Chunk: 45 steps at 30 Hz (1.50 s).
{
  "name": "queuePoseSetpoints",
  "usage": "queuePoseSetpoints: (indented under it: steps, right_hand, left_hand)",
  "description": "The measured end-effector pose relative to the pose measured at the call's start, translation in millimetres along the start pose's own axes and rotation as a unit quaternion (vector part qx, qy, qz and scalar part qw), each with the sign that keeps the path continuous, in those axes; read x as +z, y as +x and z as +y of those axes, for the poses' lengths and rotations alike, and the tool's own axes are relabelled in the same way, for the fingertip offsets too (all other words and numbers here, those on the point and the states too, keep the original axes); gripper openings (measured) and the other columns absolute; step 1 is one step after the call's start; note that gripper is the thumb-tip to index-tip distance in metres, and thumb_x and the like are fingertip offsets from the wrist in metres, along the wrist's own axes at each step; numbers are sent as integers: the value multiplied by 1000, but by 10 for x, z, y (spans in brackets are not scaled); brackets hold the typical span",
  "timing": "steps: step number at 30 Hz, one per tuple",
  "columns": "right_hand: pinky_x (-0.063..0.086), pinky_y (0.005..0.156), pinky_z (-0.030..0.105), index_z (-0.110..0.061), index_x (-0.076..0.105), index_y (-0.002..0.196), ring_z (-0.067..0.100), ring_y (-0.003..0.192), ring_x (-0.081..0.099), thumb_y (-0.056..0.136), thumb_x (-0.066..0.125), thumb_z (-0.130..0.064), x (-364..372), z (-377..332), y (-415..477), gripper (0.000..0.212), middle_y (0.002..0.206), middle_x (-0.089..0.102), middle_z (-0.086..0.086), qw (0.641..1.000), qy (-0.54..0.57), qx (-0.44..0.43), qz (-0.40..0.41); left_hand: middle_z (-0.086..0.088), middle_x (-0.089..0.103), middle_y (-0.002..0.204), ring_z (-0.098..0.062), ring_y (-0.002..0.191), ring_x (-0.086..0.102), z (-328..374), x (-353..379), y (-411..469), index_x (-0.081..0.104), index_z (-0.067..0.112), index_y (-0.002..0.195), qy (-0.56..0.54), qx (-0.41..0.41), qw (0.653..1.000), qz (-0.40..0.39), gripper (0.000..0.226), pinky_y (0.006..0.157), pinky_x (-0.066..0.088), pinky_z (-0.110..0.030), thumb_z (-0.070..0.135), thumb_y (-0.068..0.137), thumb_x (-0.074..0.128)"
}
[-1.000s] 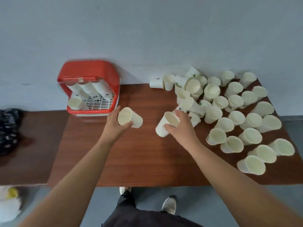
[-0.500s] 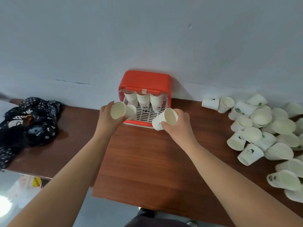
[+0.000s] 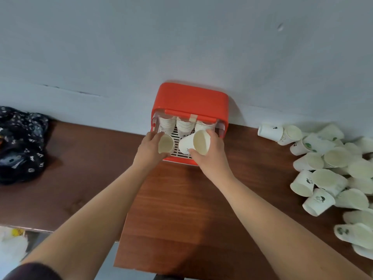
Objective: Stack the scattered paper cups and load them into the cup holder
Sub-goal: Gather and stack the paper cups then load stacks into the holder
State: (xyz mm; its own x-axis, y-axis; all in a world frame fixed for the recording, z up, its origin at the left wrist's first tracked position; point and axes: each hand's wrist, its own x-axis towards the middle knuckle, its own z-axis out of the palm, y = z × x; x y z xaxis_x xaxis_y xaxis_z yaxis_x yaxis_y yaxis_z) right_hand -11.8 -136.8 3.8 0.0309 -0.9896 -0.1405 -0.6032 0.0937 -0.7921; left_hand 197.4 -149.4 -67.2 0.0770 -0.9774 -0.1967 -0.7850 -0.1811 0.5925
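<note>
**A:** Since half a second ago both hands have closed in on the red plastic cup holder [image 3: 191, 100] at frame centre. Fingers [image 3: 155, 135] of the left hand [image 3: 150, 150] curl round a small white paper cup [image 3: 166, 142]. Fingers [image 3: 214, 136] of the right hand [image 3: 212, 158] clamp a second white paper cup [image 3: 190, 143].

**B:** Pointing how?

**A:** The left cup's mouth faces the camera. The right cup's long axis lies across the frame, mouth rightward.

**B:** Risks?

**A:** Squeezing may crush a rim, and a skewed entry could jam against the stacks [image 3: 184, 126] inside.

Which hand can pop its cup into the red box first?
Probably the left hand: its cup sits just below the left stack in the holder. The right hand holds a second cup tilted sideways.
</note>
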Motion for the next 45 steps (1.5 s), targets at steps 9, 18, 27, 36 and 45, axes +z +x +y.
queuePoseSetpoints:
  steps: [9, 18, 27, 36, 45]
  right_hand:
    - [43, 104, 34, -21, 37, 142, 16, 125, 46, 79, 80, -30, 538, -258, 460, 77, 139, 45, -2, 999, -25, -24, -26]
    - [48, 97, 36, -10, 41, 135, 27, 119, 55, 77, 81, -33, 930, -147, 474, 74, 132, 54, 8, 973, -190, -126, 17]
    - [45, 98, 37, -23, 37, 143, 26, 121, 51, 75, 83, -30, 1009, 24, 583, 83, 132, 49, 6, 971, -198, -49, -127]
    - [43, 89, 27, -26, 35, 145, 14, 114, 54, 84, 78, -20, 1167, 125, 694, 75, 127, 56, -5, 984, -71, -31, -163]
    - [40, 104, 30, -15, 38, 146, 16, 128, 47, 91, 65, -28, 725, 296, 444, 62, 142, 46, 4, 987, -83, 4, -139]
  left_hand:
    - [4, 55, 139, -14, 127, 49, -390, -94, 98, 32, 40, 152, -68, -7, 996, -48, 79, 102, 44, -32, 24, 83, 66]
    - [5, 61, 133, -12, 120, 57, -554, -206, -56, 56, 19, 135, -161, -92, 983, -6, 35, 99, 47, -30, 25, 102, 48]
    - [6, 63, 129, -7, 114, 58, -481, -110, 35, 58, 19, 134, -211, -75, 974, -7, 35, 90, 42, -21, 33, 103, 49]
    - [7, 63, 116, -10, 100, 61, -546, -43, 202, 54, 29, 140, -168, -22, 985, -35, 48, 89, 51, -30, 37, 94, 65]
    - [3, 53, 128, -3, 109, 52, -453, 28, -188, 53, 15, 134, -165, -92, 981, 45, 41, 81, 36, -6, 36, 100, 55]
